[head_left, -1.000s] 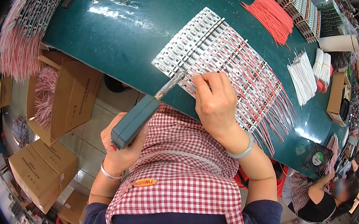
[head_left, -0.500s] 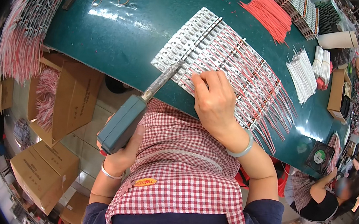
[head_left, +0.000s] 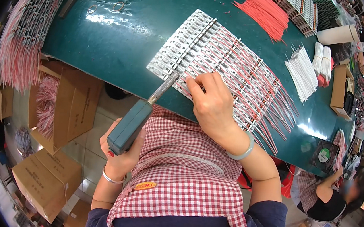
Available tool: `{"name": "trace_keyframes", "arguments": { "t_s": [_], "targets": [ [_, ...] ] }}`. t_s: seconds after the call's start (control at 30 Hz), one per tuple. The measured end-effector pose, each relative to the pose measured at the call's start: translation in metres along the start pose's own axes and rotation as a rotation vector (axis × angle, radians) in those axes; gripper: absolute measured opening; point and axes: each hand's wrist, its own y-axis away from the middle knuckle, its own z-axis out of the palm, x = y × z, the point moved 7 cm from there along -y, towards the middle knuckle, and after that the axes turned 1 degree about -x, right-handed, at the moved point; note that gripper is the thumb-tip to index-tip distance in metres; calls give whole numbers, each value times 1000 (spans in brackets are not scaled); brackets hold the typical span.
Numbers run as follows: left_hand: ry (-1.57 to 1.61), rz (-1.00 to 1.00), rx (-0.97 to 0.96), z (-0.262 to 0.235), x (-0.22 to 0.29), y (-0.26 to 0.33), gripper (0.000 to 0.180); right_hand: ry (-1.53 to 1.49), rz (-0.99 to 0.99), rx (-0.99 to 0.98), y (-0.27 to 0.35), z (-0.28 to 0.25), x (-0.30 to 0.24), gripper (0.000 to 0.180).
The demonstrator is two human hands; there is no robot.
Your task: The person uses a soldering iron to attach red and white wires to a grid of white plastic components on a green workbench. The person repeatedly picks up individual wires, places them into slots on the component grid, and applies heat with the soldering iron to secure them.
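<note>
My left hand [head_left: 124, 154] is wrapped around the grey-green handle of a soldering gun [head_left: 128, 127]. Its metal barrel points up and away, the tip touching or just above a panel of small white circuit boards [head_left: 172, 45] near its close edge. Rows of thin red and white wires [head_left: 245, 71] run across the panel and trail off its right side. Just right of the tip, my right hand [head_left: 212, 102] bends over the boards with thumb and fingers drawn together. What sits between those fingertips is too small to make out, though wires lie right beside them.
Red wires [head_left: 265, 13] and white wires [head_left: 301, 73] lie in bundles on the green table [head_left: 122, 48]. Wired boards [head_left: 30, 29] hang at the far left, above open cardboard boxes [head_left: 75, 106]. Stacked boards [head_left: 299, 8] stand at the back right. A co-worker [head_left: 329, 202] sits at right.
The soldering gun's tip has shifted slightly toward the panel's near edge. My right hand keeps about the same place over the boards. The whole view has shifted a little.
</note>
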Motion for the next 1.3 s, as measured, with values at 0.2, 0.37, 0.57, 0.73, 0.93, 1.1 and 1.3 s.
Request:
{"name": "trace_keyframes", "arguments": {
  "t_s": [0.2,0.37,0.57,0.73,0.93,1.1,1.3],
  "targets": [
    [7,-18,-7,2,-5,2,20,15,-35,11,1,2,0,23],
    [-35,-7,-30,3,-1,0,19,8,-36,9,1,2,0,23],
    [-57,11,15,-1,2,-1,20,15,-34,10,0,2,-1,21],
    [-9,-72,134,-9,-10,5,20,22,-29,8,0,0,0,21],
    [93,-114,167,-10,-16,-13,27,-31,30,2,-1,-16,12,22],
    [-28,159,334,-36,-4,-69,25,197,225,125,-7,-78,82,19],
    [21,397,579,-90,60,-185,13,424,462,69,49,-105,209,19]
  ]
}}
